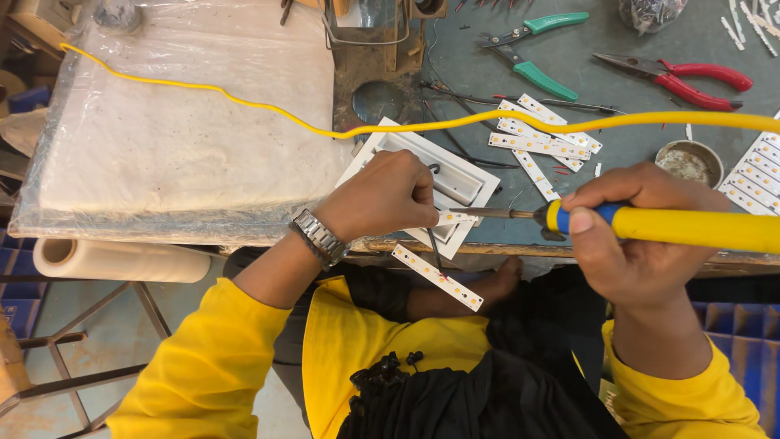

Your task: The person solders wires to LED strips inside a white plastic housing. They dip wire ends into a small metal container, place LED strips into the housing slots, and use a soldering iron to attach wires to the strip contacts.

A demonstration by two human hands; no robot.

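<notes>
The right hand (626, 236) is gripping a yellow soldering iron (650, 225), its tip touching a small LED strip (455, 218) that the left hand (382, 199) is pinching closed over a white housing (455, 183); the fingertips are hiding the joint.

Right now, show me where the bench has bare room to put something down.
Free: the grey benchtop between the green-handled cutters and red-handled pliers. Crowded: the white LED strips and small round metal tin by the right hand.

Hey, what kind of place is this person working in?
Probably a small electronics assembly workbench: the right hand holds a yellow-handled soldering iron, white LED strip boards lie scattered, and green-handled pliers rest nearby.
</notes>
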